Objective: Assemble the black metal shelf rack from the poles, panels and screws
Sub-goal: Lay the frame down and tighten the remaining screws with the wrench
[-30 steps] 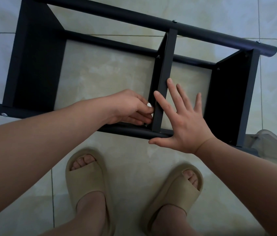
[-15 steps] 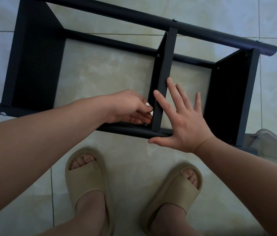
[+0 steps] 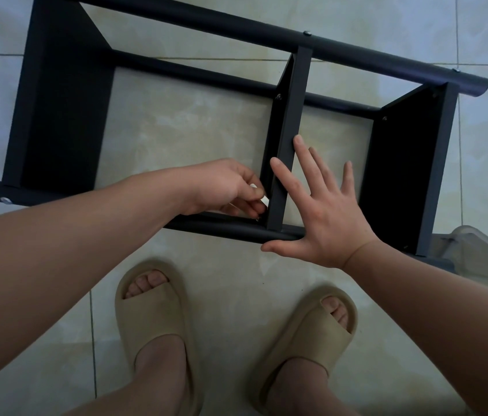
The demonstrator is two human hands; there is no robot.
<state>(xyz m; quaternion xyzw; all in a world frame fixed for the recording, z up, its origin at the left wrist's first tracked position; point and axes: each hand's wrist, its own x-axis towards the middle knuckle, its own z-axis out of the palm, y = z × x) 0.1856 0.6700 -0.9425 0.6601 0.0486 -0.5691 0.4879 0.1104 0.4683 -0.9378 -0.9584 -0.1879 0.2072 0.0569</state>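
The black metal rack (image 3: 206, 28) lies on its side on the tiled floor, poles running left to right. Three panels stand between the poles: a left panel (image 3: 59, 109), a middle panel (image 3: 292, 115) and a right panel (image 3: 401, 163). My left hand (image 3: 230, 187) pinches a small white tool or part (image 3: 264, 200) at the joint of the middle panel and the near pole (image 3: 230, 228). A small screw sits just below the fingertips. My right hand (image 3: 323, 211) lies flat with fingers spread, pressing the middle panel's edge and the near pole.
My two feet in beige slides (image 3: 152, 313) (image 3: 311, 334) stand just in front of the rack. A clear plastic container (image 3: 476, 253) sits at the right, by the near pole's end. Screw heads show along the far pole (image 3: 307, 33).
My left hand's fingers have shifted slightly at the joint, showing more of the white piece. The right hand and the rack stay in place.
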